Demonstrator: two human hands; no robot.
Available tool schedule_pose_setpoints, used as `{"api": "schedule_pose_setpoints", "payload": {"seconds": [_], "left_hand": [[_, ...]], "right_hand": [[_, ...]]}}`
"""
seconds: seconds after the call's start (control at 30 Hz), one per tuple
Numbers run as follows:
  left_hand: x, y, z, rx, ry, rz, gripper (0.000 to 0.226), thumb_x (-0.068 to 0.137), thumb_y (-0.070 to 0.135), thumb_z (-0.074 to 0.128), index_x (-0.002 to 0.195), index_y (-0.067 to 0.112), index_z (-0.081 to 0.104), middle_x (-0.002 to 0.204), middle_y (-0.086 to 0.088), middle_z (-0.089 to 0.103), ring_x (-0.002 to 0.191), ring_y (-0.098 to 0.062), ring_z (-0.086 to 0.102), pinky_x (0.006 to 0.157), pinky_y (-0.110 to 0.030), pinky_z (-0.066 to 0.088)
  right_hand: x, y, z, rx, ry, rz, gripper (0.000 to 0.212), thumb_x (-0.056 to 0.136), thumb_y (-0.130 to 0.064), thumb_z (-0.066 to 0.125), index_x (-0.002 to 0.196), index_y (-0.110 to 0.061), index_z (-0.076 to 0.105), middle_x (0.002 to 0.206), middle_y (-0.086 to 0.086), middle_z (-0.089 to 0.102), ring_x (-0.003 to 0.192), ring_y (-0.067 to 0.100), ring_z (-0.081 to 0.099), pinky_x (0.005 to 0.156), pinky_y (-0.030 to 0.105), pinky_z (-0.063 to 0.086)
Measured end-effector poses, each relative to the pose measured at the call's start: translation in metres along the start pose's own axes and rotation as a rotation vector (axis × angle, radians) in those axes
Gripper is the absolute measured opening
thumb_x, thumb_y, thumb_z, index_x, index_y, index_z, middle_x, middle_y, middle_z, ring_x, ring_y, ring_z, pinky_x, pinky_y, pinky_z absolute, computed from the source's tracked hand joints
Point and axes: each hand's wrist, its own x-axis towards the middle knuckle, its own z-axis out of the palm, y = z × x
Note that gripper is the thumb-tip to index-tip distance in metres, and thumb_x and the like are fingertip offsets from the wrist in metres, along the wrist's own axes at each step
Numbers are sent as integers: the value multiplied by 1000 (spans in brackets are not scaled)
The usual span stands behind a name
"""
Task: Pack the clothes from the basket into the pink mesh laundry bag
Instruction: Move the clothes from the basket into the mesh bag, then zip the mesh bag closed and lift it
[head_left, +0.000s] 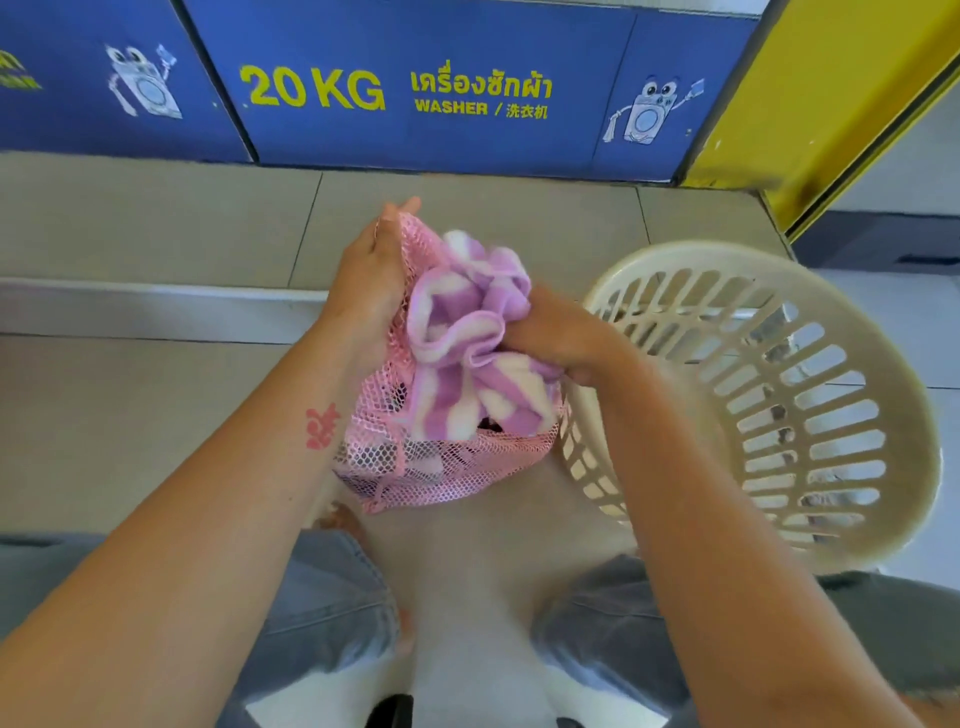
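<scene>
While L hand (371, 275) fingers pinch the pink mesh bag (447, 462) rim open, R hand (561, 338) fist grips purple-white cloth (467, 332), half in. Basket (831, 530) looks empty. Next I'd push cloth down w/ R.

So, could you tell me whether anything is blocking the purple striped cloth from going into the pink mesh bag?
Nothing visible does. The left hand holds the pink mesh bag open by its rim, and the right hand is pushing the purple striped cloth straight into the mouth.

single head view, steep downward, close over hands, facing washer panel (415, 93).
</scene>
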Motion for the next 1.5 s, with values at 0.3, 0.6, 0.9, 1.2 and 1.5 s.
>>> {"api": "schedule_pose_setpoints", "payload": {"seconds": [0.3, 0.6, 0.9, 1.2, 1.5], "left_hand": [[8, -11, -23, 89, -84, -50, 41, 101, 53, 26, 123, 47, 60, 132, 11, 58, 119, -11, 56, 103, -37, 45], [15, -20, -38, 147, -93, -49, 40, 100, 54, 25, 120, 50, 60, 138, 15, 53, 127, -6, 46, 106, -29, 37], [13, -1, -56, 123, -184, -119, 38, 92, 66, 28, 111, 60, 61, 132, 14, 59, 123, -18, 54, 103, -47, 42], [2, -12, -46, 148, -58, -167, 40, 98, 59, 25, 117, 54, 60, 139, 13, 52, 127, -16, 49, 107, -44, 40], [-6, -12, -47, 172, -48, -116, 41, 99, 57, 26, 123, 50, 58, 139, 16, 48, 124, -8, 42, 92, -26, 36]], "right_hand": [[66, 50, 129, -200, 354, 128, 108, 74, -25, 79, 152, -14, 6, 156, 21, 12, 142, 42, 19, 111, 55, 32], [72, 74, 135, -535, 122, -339, 56, 104, -32, 39, 153, -12, 22, 163, 5, 6, 151, 19, -2, 122, 42, 10], [111, 88, 123, -1078, 0, 60, 57, 103, -44, 18, 155, -26, 3, 164, 0, 0, 150, 22, -4, 117, 57, 1], [34, 88, 122, -783, 578, -435, 30, 95, -34, 50, 114, -13, 61, 122, 6, 62, 110, 27, 55, 91, 41, 45], [83, 73, 62, -486, 560, 132, 52, 99, -27, 48, 147, -17, 30, 139, 13, 49, 126, 35, 44, 98, 47, 41]]}}
